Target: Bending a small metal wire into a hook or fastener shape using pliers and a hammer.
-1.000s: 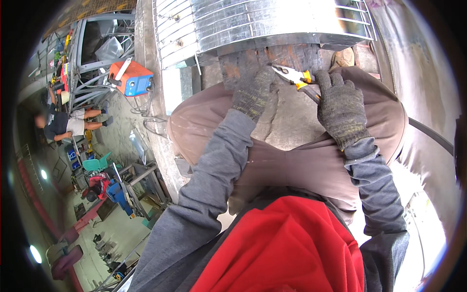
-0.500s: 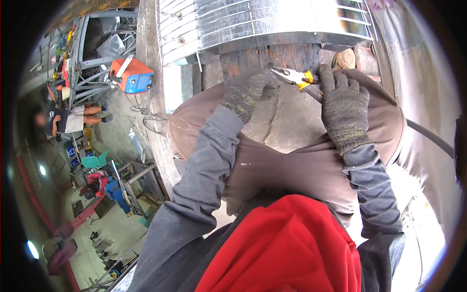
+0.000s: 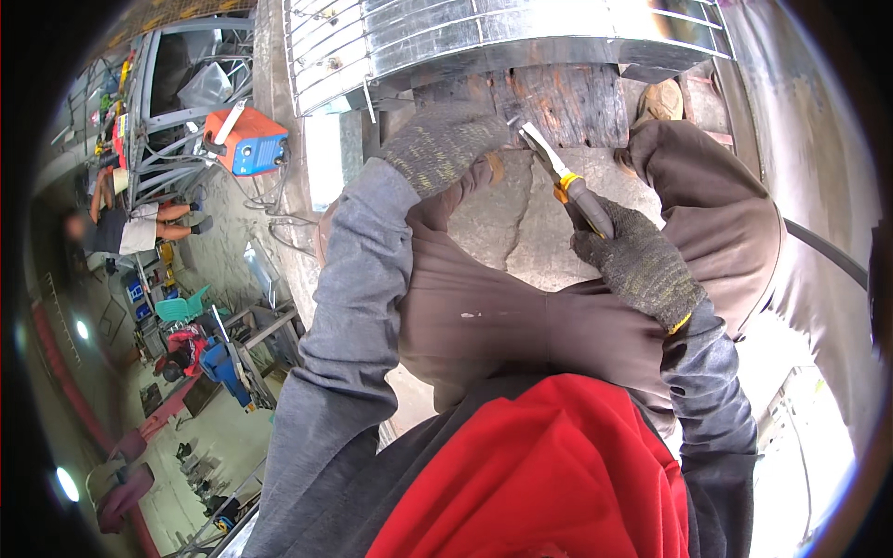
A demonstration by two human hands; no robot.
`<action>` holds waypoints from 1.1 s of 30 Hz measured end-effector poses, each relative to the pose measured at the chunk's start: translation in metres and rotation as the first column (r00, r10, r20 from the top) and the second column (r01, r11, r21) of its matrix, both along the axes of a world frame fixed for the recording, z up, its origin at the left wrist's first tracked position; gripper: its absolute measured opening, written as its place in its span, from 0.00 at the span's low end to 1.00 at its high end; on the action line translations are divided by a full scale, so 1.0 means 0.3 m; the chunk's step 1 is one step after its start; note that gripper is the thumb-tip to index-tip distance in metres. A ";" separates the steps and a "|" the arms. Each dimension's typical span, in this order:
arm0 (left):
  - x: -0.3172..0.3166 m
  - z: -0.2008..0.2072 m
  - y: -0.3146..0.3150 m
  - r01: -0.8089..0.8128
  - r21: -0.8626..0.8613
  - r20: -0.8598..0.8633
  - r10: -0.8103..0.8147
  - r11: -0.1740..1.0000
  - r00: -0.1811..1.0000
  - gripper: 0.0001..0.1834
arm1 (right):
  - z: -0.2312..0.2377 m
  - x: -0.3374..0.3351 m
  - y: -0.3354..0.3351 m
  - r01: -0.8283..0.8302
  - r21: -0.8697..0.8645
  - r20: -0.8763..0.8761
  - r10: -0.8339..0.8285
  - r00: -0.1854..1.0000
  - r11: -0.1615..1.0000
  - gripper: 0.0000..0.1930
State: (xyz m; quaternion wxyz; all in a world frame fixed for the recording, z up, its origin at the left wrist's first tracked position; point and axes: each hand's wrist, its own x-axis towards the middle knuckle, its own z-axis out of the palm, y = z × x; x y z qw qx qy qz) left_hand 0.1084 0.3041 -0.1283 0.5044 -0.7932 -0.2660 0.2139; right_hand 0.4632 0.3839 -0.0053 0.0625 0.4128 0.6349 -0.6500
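Note:
My right hand [image 3: 642, 256], in a grey knitted glove with a yellow cuff edge, grips the handles of a pair of pliers [image 3: 586, 201]. Their handles are grey and yellow, and the bright metal jaws point up and left. My left hand [image 3: 442, 149], gloved alike, is closed just left of the jaw tips. A small dark bit shows between its fingertips and the jaws, too small to name. Both hands are over the gap between my knees, in front of a scorched wooden board [image 3: 563, 102]. Beyond the board stands a shiny sheet-metal piece with thin metal bars [image 3: 419, 46].
An orange and blue welding machine [image 3: 246, 144] sits on the floor at left, its cables trailing nearby. Metal frames [image 3: 153, 121] stand behind it. Two other people [image 3: 116, 228] are farther left, near a green chair [image 3: 181, 305]. A black hose [image 3: 828, 251] runs along the right.
My right hand has come off my knee and taken hold of the pliers, swinging them more upright. My left hand has moved left and up. My knees have shifted, baring more of the board.

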 end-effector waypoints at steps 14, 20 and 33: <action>0.004 -0.060 0.000 0.051 0.110 -0.105 -0.040 0.993 0.994 0.27 | -0.013 -0.027 0.013 0.049 -0.039 -0.055 -0.051 0.997 0.998 0.15; 0.046 0.081 0.031 0.177 -0.853 0.518 0.838 0.491 0.172 0.28 | -0.039 -0.030 0.029 0.084 -0.349 0.008 -0.087 0.996 0.933 0.16; 0.051 0.200 0.055 0.365 -0.804 0.522 0.851 0.469 0.057 0.24 | -0.039 -0.031 0.018 0.130 -0.893 -0.078 -0.434 0.897 0.430 0.26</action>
